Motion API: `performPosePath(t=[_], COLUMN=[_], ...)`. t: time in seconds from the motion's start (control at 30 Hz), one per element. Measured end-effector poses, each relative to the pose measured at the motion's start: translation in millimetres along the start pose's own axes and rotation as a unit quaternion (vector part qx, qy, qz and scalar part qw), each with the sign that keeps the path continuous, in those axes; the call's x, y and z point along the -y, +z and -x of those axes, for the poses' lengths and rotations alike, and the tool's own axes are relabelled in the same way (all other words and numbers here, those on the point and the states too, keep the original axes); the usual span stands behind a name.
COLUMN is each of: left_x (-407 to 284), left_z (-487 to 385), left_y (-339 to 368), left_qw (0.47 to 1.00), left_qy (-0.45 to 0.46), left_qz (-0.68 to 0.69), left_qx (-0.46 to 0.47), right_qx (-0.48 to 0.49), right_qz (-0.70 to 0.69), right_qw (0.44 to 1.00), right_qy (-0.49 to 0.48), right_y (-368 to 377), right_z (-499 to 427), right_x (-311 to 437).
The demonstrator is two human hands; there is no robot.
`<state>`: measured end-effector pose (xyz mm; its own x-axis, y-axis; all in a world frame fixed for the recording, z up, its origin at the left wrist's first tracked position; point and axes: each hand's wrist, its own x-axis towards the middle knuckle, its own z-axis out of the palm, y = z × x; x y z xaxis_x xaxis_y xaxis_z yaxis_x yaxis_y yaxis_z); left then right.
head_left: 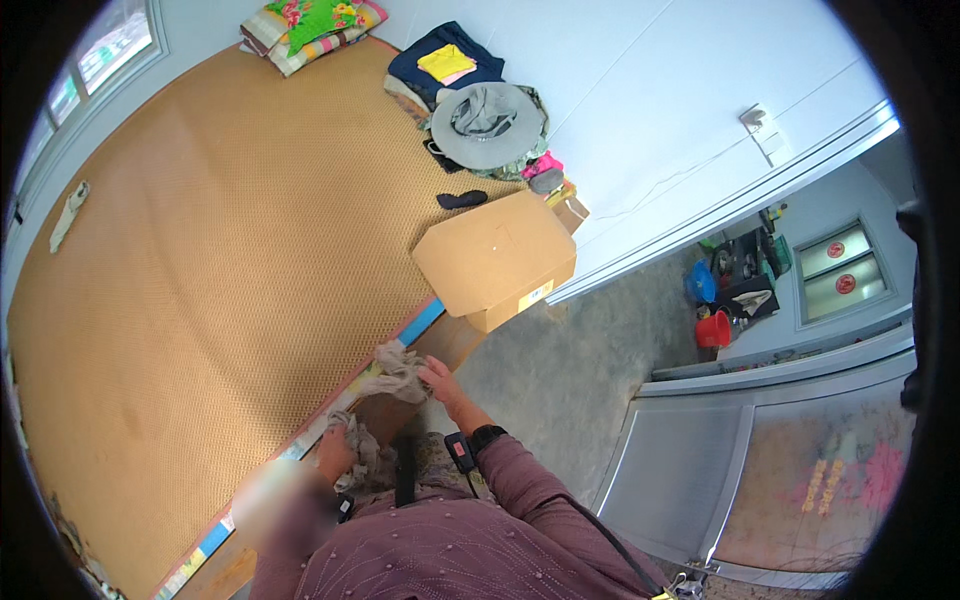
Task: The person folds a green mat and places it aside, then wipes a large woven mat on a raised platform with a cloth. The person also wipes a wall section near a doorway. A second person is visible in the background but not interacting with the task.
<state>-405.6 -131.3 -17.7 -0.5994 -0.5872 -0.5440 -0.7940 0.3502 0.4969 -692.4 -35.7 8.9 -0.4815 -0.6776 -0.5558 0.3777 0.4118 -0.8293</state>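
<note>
My right hand (445, 384) grips a crumpled grey-beige cloth (400, 373) at the wooden edge of a low bed platform (454, 343). Nearer my body, my left hand (335, 454) holds a second bunched cloth (365, 450) of the same colour. Whether the two bunches are separate or parts of one piece, I cannot tell. Both lie beside the red-trimmed border of a woven tan mat (225, 247). A blurred patch hides part of my left forearm.
A cardboard box (499, 251) stands on the platform's corner, beside a dark sock (461, 199). Behind it, a grey brimmed hat (487, 124) tops piled clothes. Folded bedding (319, 30) lies at the far wall. The concrete floor (562, 375) leads to a doorway and a metal-framed door (675, 472).
</note>
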Motion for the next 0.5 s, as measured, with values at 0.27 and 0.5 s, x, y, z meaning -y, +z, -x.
performPosePath(t=[0.27, 0.5], left_x=[6, -1], left_z=[2, -2], left_y=[3, 25], left_qw=[0.996, 0.977], left_qy=[-0.08, -0.189], left_qz=[0.006, 0.07], left_qx=[0.028, -0.066], right_qx=[-0.209, -0.128], right_qz=[-0.124, -0.175], right_qw=[0.965, 0.974], right_qy=[0.103, 0.068], right_y=[-132, -197], right_z=[-42, -120], right_x=[12, 39])
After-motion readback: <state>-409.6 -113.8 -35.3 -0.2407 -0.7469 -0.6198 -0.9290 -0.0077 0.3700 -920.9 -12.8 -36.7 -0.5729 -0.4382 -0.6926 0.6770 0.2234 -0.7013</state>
